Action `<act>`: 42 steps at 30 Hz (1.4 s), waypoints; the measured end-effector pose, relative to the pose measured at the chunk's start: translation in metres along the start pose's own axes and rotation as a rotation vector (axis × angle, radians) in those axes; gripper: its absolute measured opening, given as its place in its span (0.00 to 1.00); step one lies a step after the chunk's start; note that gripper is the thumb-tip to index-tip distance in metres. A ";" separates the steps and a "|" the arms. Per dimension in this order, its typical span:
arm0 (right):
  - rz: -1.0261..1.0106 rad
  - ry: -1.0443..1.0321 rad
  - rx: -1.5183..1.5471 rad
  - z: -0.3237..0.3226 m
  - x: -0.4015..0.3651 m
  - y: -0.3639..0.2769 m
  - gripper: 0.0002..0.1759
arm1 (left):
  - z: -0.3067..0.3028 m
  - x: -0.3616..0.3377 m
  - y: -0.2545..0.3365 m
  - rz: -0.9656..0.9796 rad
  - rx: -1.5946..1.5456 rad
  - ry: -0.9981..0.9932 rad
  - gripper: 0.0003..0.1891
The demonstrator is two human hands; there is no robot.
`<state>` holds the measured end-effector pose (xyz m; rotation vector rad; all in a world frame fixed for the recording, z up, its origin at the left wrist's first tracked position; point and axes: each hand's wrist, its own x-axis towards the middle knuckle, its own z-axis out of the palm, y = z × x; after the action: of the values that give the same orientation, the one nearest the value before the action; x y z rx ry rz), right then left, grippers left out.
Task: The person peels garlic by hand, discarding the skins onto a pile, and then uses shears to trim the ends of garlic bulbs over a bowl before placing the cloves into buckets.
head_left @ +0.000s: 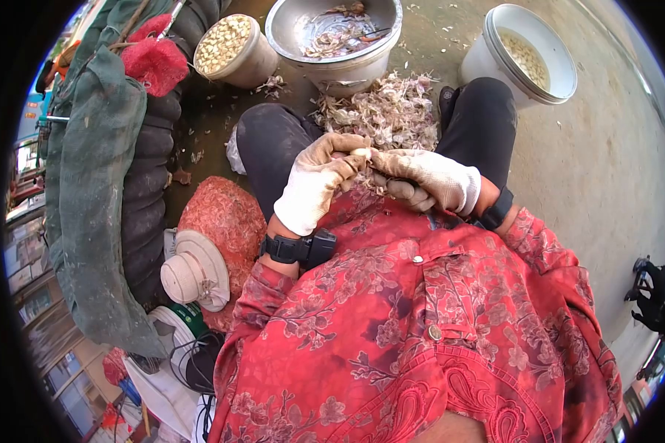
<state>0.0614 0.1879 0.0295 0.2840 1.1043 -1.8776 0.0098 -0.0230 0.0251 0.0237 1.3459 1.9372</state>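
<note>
My left hand, in a soiled white glove, pinches a pale garlic clove between thumb and fingers. Meeting it from the other side, my right hand, gloved too, has its thumb and forefinger closed on the same clove. The fingertips of both hands nearly touch above my lap, and the right hand's lower fingers are curled. Just beyond them, between my knees, lies a heap of papery garlic skins.
A bucket of cloves stands front left. A metal basin holding skins rests on a white container. Front right is a white bucket with cloves in liquid. A straw-coloured hat lies on a reddish stone at my left.
</note>
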 end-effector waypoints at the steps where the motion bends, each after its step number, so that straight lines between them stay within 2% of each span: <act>1: -0.019 -0.019 0.022 -0.001 0.001 0.001 0.22 | -0.002 0.001 -0.002 0.009 -0.052 -0.025 0.18; 4: -0.016 -0.046 0.054 0.000 -0.003 -0.003 0.21 | -0.006 0.004 -0.010 -0.003 -0.229 -0.041 0.18; 8: 0.024 -0.098 0.197 -0.007 0.004 0.001 0.20 | -0.004 0.005 -0.012 0.014 -0.207 0.001 0.18; 11: 0.040 -0.166 0.289 -0.008 0.003 0.001 0.20 | -0.010 0.004 -0.012 0.016 -0.187 -0.056 0.18; 14: 0.045 -0.116 0.211 -0.004 -0.001 -0.003 0.20 | -0.006 0.001 -0.004 -0.025 -0.092 -0.026 0.18; 16: 0.043 -0.129 0.114 -0.006 -0.001 -0.004 0.21 | -0.003 0.001 0.001 -0.032 0.102 0.013 0.19; 23: 0.001 -0.105 0.070 -0.006 -0.002 -0.001 0.21 | -0.002 0.003 0.002 -0.035 0.151 0.000 0.19; 26: 0.021 -0.089 0.098 -0.007 0.001 0.003 0.20 | -0.001 0.005 0.000 -0.041 0.071 0.008 0.19; 29: -0.035 -0.048 0.087 -0.003 -0.001 0.000 0.20 | -0.010 0.008 -0.008 -0.013 -0.106 -0.070 0.20; 31: -0.206 -0.050 -0.077 -0.002 -0.002 0.001 0.21 | -0.010 0.008 -0.010 -0.005 -0.152 -0.076 0.20; 35: -0.227 0.001 -0.093 -0.007 0.002 0.005 0.21 | -0.005 0.008 -0.010 0.016 -0.202 -0.052 0.20; 37: -0.039 -0.013 0.103 -0.011 0.004 0.006 0.22 | -0.007 0.009 -0.011 0.020 -0.223 -0.049 0.20; 42: -0.008 -0.040 0.180 -0.011 0.003 0.002 0.22 | -0.008 0.008 -0.009 -0.026 -0.208 -0.004 0.19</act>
<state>0.0588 0.1944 0.0202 0.3425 0.9116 -1.9849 0.0066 -0.0232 0.0110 -0.0905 1.1307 2.0445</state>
